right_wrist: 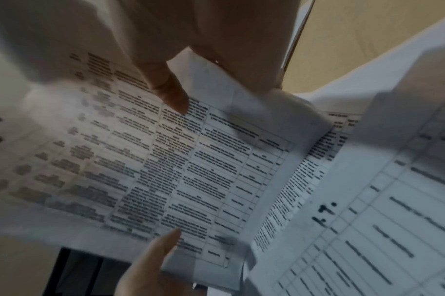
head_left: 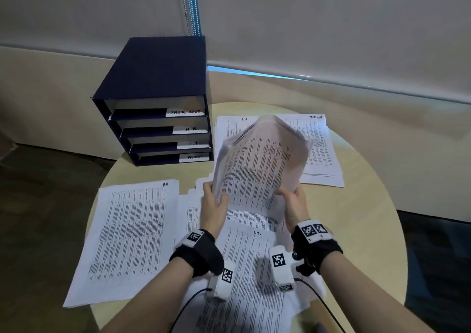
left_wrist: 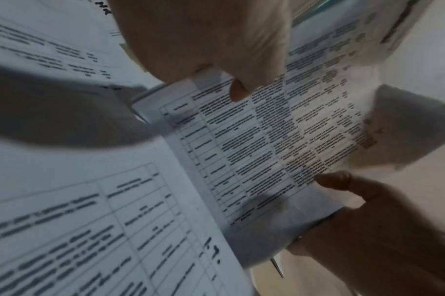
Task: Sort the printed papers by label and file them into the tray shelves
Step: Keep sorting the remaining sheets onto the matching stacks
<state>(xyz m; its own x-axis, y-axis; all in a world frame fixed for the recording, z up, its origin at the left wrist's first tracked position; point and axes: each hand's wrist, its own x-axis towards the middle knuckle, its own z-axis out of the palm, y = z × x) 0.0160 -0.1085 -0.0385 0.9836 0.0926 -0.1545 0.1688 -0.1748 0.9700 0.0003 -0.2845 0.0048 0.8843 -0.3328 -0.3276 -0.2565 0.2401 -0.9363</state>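
While I lean over the round worktop (head_left: pixel 369 205), both forearms reach forward, wrists strapped in black bands. The navy tray shelves (head_left: pixel 155 98) stand at the far left, their labels partly legible: TASK LIST, H.R., ADMIN. Sorted paper piles lie around, one marked HR (head_left: pixel 127 233), one marked I.T. (head_left: pixel 252 261). My left hand (head_left: pixel 214 205) and right hand (head_left: pixel 293 202) each pinch a bottom corner of a lifted paper stack (head_left: pixel 257 164), thumbs in front. Its raised top is blurred, its label unreadable.
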